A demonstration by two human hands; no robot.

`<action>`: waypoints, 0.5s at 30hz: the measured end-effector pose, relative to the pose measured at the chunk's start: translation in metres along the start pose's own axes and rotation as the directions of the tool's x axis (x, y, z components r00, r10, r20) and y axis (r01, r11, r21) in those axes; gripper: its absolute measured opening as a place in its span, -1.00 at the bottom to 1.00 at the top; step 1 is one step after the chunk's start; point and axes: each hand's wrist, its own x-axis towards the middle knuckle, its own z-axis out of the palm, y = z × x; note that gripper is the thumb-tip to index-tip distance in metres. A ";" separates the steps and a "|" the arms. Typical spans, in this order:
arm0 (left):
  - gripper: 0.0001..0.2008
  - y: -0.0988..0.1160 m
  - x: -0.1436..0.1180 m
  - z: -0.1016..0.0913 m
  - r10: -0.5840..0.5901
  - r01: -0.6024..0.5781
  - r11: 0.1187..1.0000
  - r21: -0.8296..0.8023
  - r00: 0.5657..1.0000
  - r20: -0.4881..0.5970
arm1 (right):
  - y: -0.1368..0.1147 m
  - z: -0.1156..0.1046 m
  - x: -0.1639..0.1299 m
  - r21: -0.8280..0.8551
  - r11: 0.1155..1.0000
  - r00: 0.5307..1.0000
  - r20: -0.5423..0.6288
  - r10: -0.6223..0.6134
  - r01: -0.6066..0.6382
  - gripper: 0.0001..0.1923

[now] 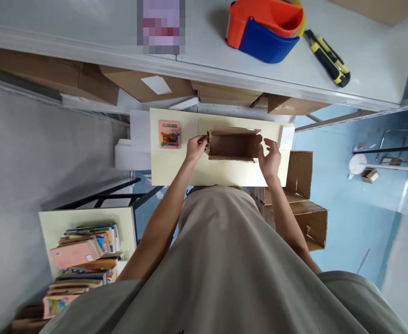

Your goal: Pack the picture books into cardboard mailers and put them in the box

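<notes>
Lying lengthwise between both hands, the open cardboard box (234, 144) has its end pinched by the left hand (196, 147), while the right hand (270, 160) hovers open-fingered just beside the other end on the bench (176, 167).

Centre: an open brown cardboard box (234, 144) sits on a pale rectangular tabletop (176, 167).
Flanks: the left hand (196, 147) at its left end, the right hand (269, 160) at its right.
Left of box: a small pink booklet (169, 134).
Behind: an orange-and-blue tape dispenser (264, 28) on a grey shelf (371, 60), a yellow-and-black utility knife (327, 58) to its right.

Matt brown cardboard box (234, 144)
</notes>
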 end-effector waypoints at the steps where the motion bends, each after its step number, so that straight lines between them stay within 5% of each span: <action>1: -0.80 0.000 0.003 0.002 0.009 -0.009 1.000 0.005 1.000 0.011 | -0.012 0.003 -0.003 0.029 0.999 0.998 0.043 -0.036 0.035 -0.48; 7: -0.85 -0.005 0.010 0.005 -0.034 0.043 0.994 -0.095 0.994 0.103 | -0.062 0.044 -0.030 0.034 0.982 0.915 0.357 -0.187 0.187 -0.50; 12: -0.78 -0.009 0.004 0.003 -0.032 0.067 0.983 -0.171 0.979 0.199 | -0.070 0.056 -0.036 -0.035 0.980 0.925 0.336 -0.175 0.198 -0.54; 15: -0.75 -0.012 0.005 -0.019 0.003 0.020 0.987 -0.157 0.989 0.146 | -0.089 0.048 -0.036 -0.036 0.979 0.953 0.241 -0.184 0.198 -0.56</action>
